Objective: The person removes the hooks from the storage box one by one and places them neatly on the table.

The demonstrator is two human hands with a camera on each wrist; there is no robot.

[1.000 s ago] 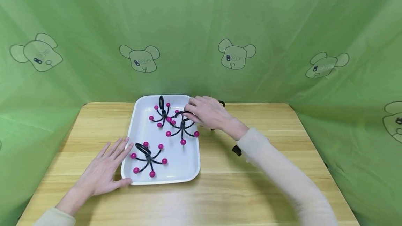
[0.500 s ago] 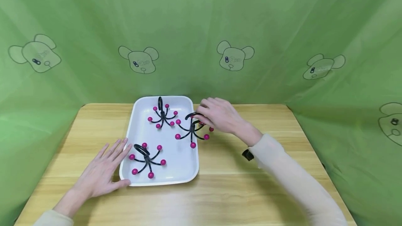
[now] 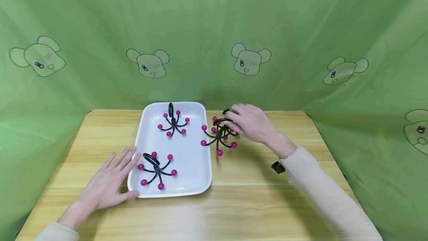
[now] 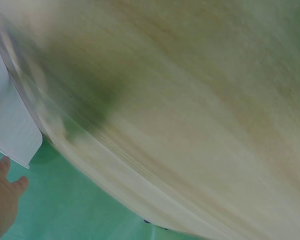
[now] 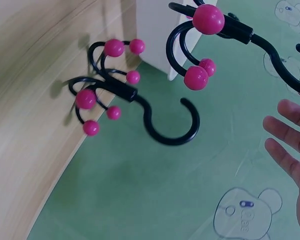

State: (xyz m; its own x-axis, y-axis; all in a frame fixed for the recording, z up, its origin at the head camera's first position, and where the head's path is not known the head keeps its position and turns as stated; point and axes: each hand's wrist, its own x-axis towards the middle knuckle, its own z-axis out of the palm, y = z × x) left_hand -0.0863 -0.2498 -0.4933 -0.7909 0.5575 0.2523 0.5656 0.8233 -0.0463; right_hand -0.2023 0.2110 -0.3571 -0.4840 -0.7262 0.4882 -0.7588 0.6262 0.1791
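My right hand (image 3: 252,124) pinches the top of a black multi-arm hanger hook (image 3: 219,135), its curved arms tipped with pink balls. This hanger hook is raised just beyond the tray's right rim. A second, similar hanger hook (image 5: 122,90) stands on the table behind it, hook up, partly hidden in the head view. My left hand (image 3: 107,183) rests with spread fingers at the left rim of the white tray (image 3: 190,163). Inside the tray stand two more such hanger hooks, one at the back (image 3: 173,122) and one at the front left (image 3: 157,167).
The wooden table (image 3: 247,211) ends at a green cloth (image 3: 200,21) with bear-head drawings, which rises at the back and both sides. A small black device (image 3: 278,167) hangs under my right wrist.
My right hand has carried the held hanger hook rightward, from over the tray to past its right rim. The left hand and the tray have stayed put.
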